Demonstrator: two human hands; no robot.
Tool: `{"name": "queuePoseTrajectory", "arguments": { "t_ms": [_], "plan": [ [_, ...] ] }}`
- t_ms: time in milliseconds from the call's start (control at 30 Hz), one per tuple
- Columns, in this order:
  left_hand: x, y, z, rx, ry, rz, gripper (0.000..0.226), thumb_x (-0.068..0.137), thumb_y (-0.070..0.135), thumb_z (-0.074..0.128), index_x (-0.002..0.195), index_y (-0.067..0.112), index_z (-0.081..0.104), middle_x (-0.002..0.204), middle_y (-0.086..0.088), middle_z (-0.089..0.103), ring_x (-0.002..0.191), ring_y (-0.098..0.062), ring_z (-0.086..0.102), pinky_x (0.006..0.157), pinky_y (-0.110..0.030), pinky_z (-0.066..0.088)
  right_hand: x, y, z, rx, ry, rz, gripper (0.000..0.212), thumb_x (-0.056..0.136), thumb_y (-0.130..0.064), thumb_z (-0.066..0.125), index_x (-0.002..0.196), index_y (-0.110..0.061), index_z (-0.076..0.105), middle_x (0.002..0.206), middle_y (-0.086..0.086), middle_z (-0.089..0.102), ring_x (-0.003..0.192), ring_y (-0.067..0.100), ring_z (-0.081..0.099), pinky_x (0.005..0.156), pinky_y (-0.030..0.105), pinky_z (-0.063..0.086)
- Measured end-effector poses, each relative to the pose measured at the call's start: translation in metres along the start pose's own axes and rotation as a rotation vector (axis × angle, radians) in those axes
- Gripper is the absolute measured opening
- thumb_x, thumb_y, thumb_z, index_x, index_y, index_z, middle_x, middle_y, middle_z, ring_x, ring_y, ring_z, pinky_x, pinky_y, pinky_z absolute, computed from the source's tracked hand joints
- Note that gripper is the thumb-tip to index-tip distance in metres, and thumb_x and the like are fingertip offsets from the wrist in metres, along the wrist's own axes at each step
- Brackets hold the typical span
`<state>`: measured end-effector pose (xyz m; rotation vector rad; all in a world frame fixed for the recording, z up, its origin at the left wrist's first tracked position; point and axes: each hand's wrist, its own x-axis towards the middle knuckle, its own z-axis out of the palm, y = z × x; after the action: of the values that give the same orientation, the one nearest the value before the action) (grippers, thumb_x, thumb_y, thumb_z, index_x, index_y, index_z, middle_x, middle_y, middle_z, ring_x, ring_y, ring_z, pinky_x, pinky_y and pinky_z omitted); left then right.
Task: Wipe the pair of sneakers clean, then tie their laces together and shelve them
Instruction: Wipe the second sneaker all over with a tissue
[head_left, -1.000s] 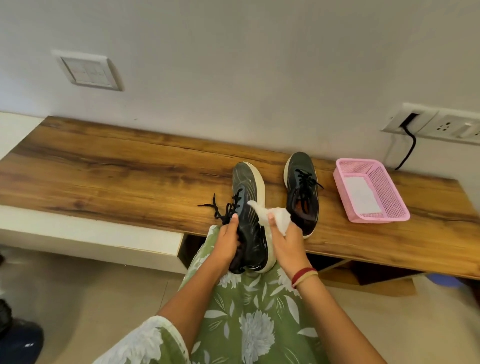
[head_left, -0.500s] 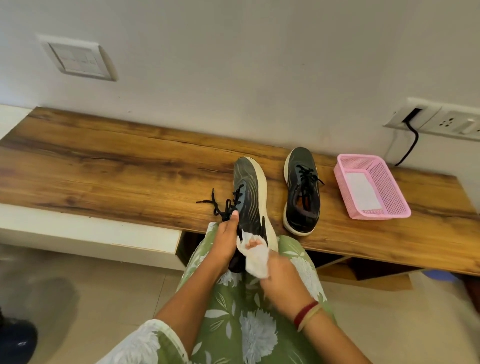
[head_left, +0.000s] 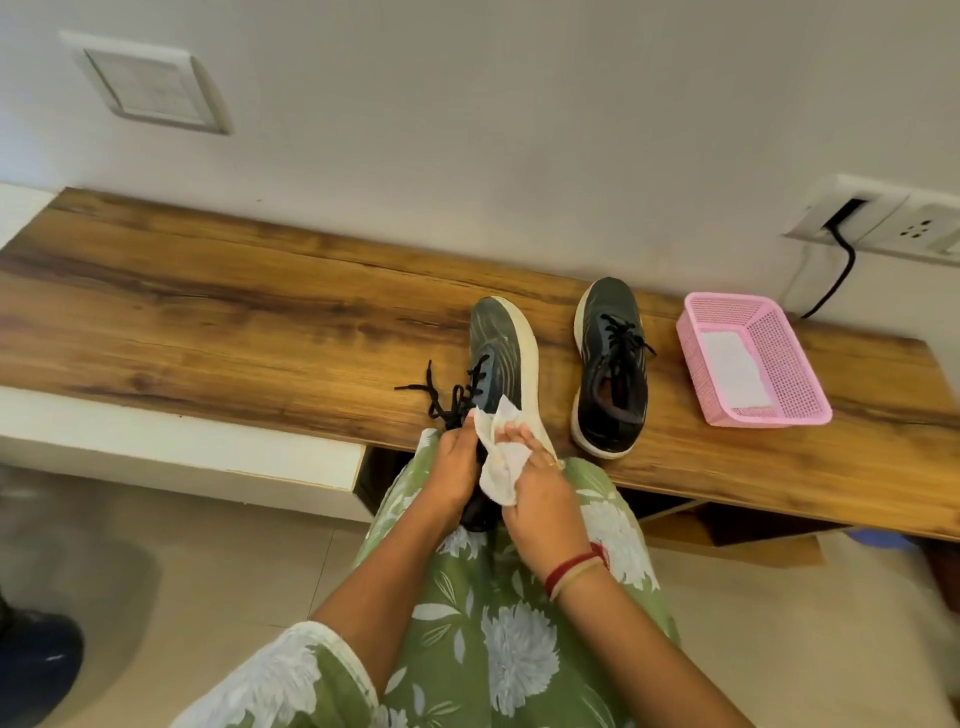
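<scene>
Black held sneaker (head_left: 498, 348) turned on its side, white wipe (head_left: 501, 470) against it

The left hand (head_left: 457, 467) has its fingers wrapped round the heel end of the held sneaker, above a lap in green flowered cloth (head_left: 498, 649). The toe points towards the wall and lies over the front edge of the wooden bench (head_left: 208, 322), with the pale sole turned to the right. Its black laces (head_left: 441, 400) hang loose to the left. The right hand (head_left: 540, 499), with a red band (head_left: 571, 566) at the wrist, grips the crumpled wipe and presses it to the shoe's side near the sole. The second sneaker (head_left: 613, 364) stands upright on the bench just to the right, apart from the first, toe to the wall. Further right sits a pink basket (head_left: 779, 358) with a white sheet (head_left: 732, 371) lying inside it. A black cable (head_left: 841, 275) drops from a wall socket (head_left: 883, 223) behind the basket.
</scene>
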<state>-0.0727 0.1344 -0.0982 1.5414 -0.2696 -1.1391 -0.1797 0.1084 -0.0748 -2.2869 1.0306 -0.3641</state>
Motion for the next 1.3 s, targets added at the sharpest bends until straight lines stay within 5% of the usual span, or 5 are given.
{"name": "queuePoseTrajectory", "arguments": {
  "t_ms": [300,500,833,1100,1300],
  "plan": [
    [-0.002,-0.003,0.003,0.078,-0.030,0.002,0.055,0.099,0.045,0.042,0.097,-0.005,0.065,0.094,-0.016,0.071,0.090,-0.029,0.067,0.085,-0.040,0.051,-0.035,0.003,-0.030,0.062,0.013,-0.006,0.030,0.088,-0.022,0.046,0.103,-0.006,0.067,0.097,0.008,0.067,0.090,0.022,0.060,0.079,0.013,0.041],
    [-0.005,-0.001,0.006,0.087,-0.020,-0.011,0.041,0.100,0.045,0.039,0.077,0.014,0.053,0.070,-0.007,0.051,0.057,-0.016,0.045,0.054,-0.026,0.035,0.015,-0.005,-0.069,1.013,0.504,0.703,0.014,0.096,-0.029,0.047,0.103,-0.017,0.051,0.098,0.000,0.061,0.089,0.015,0.061,0.088,0.037,0.049],
    [0.005,-0.007,0.005,0.050,-0.003,0.029,0.042,0.103,0.027,0.038,0.073,0.012,0.063,0.059,0.004,0.065,0.061,-0.009,0.061,0.059,-0.020,0.047,-0.002,-0.003,-0.003,-0.080,0.014,0.055,0.042,0.095,-0.012,0.044,0.136,-0.007,0.047,0.142,0.007,0.044,0.138,0.019,0.030,0.111,0.017,0.012],
    [0.004,-0.008,0.006,0.075,0.023,0.055,0.065,0.094,0.054,0.044,0.084,-0.008,0.062,0.085,-0.025,0.066,0.082,-0.038,0.064,0.079,-0.045,0.051,-0.031,-0.009,-0.030,0.008,-0.028,0.108,0.024,0.090,-0.016,0.047,0.099,-0.002,0.064,0.093,0.010,0.062,0.087,0.025,0.058,0.072,0.022,0.042],
    [0.000,-0.006,0.006,0.097,-0.011,0.022,0.047,0.100,0.043,0.038,0.066,0.013,0.047,0.047,0.005,0.041,0.038,-0.007,0.037,0.040,-0.018,0.029,0.011,-0.014,-0.055,0.679,0.400,0.536,0.023,0.095,-0.034,0.048,0.087,-0.015,0.059,0.086,0.001,0.063,0.081,0.013,0.059,0.073,0.029,0.047]
  ]
}}
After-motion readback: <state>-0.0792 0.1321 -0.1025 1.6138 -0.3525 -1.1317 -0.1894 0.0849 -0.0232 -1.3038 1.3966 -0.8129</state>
